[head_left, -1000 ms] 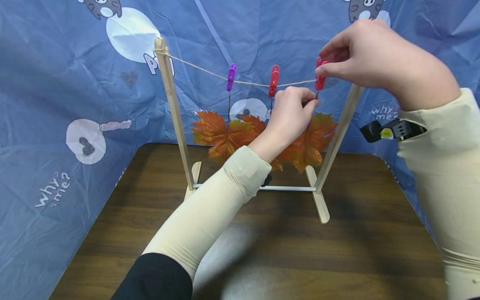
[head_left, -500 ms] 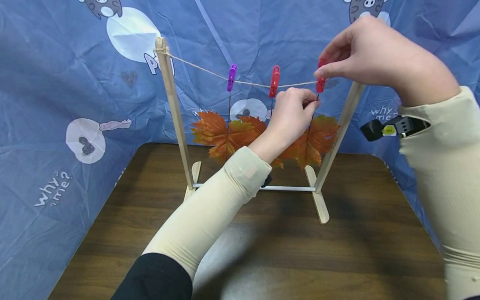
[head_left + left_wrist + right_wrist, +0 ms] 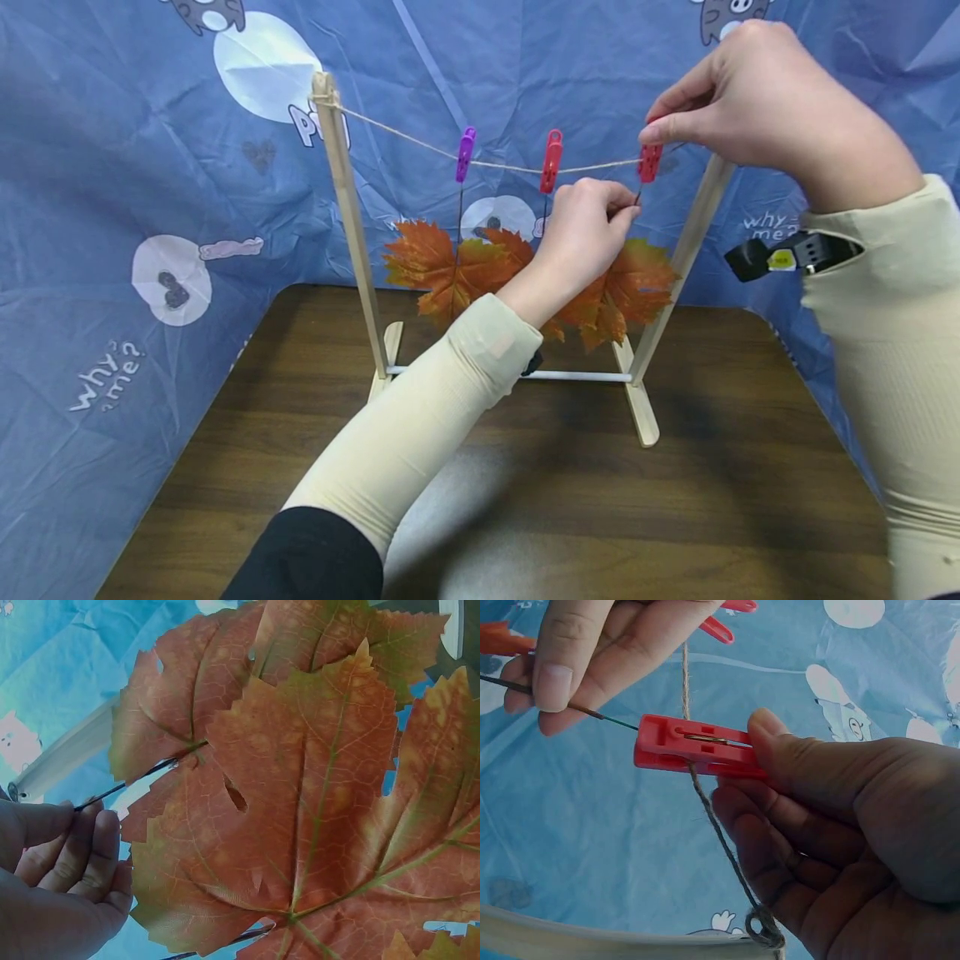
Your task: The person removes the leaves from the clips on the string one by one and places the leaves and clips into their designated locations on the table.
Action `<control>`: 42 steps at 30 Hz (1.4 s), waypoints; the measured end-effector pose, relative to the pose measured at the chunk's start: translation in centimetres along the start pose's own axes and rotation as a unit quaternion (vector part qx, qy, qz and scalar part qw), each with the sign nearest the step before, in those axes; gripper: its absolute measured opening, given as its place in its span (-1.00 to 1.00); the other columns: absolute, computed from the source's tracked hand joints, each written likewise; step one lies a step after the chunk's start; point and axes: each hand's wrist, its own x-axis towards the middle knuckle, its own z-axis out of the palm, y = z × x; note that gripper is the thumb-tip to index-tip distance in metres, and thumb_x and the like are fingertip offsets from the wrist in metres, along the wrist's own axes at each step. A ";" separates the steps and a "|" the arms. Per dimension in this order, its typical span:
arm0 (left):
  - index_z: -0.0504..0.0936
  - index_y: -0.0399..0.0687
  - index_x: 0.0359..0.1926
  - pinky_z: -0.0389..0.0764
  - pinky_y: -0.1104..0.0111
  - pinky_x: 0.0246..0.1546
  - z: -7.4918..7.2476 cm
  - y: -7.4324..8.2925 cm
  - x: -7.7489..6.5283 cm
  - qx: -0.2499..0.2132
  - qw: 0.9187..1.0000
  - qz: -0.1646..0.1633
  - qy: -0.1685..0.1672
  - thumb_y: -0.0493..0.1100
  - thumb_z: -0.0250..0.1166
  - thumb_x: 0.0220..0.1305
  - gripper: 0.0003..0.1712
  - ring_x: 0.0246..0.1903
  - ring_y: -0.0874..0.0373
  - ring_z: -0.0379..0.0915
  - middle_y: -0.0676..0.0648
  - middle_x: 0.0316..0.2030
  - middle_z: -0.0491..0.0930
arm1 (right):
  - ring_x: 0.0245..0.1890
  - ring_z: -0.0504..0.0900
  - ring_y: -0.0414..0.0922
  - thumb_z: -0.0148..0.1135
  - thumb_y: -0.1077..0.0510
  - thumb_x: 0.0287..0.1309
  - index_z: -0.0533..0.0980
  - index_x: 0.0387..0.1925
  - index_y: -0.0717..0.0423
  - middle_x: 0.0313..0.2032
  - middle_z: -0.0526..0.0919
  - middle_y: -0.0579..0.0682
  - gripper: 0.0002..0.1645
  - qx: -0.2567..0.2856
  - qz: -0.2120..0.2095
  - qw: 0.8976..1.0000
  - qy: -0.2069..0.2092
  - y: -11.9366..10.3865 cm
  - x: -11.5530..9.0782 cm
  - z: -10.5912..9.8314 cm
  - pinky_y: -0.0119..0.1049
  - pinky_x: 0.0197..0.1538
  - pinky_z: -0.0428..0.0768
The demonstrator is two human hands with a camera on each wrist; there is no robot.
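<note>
High on the right in the head view, my right hand [image 3: 780,117] pinches the handle end of a red clothespin [image 3: 650,164]. The string [image 3: 720,825] runs through this clothespin in the right wrist view. My left hand [image 3: 581,229] pinches the dark stem [image 3: 585,711] of an orange-green artificial maple leaf [image 3: 633,287] just below. The stem's thin green tip meets the clothespin's front end; how deep it sits is hidden. Left of it on the string hang a second red clothespin [image 3: 551,162] and a purple clothespin [image 3: 465,154], each above a leaf stem.
A wooden post [image 3: 347,217] holds the string on the left, and another post [image 3: 693,217] stands at right behind the leaf. A white bar [image 3: 577,377] joins them low down. The frame stands on a brown table [image 3: 600,517] before a blue printed cloth [image 3: 187,167].
My right hand and the red clothespin have shifted slightly right, and the fingers now cover its upper end. The leaf in my left hand has swung a little; my left hand has barely moved.
</note>
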 end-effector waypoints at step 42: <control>0.80 -0.17 -0.09 0.48 0.57 -0.27 0.9 -0.4 -2.8 -0.036 0.998 0.045 -0.030 -0.24 0.32 0.42 -0.83 -0.31 0.33 0.60 -0.01 -0.21 0.76 | -0.21 0.41 -0.37 0.35 -0.15 0.29 0.66 0.15 0.12 -0.12 0.69 -0.09 -0.44 0.131 0.106 0.977 0.132 1.4 -2.2 -1.6 -0.54 -0.03 0.46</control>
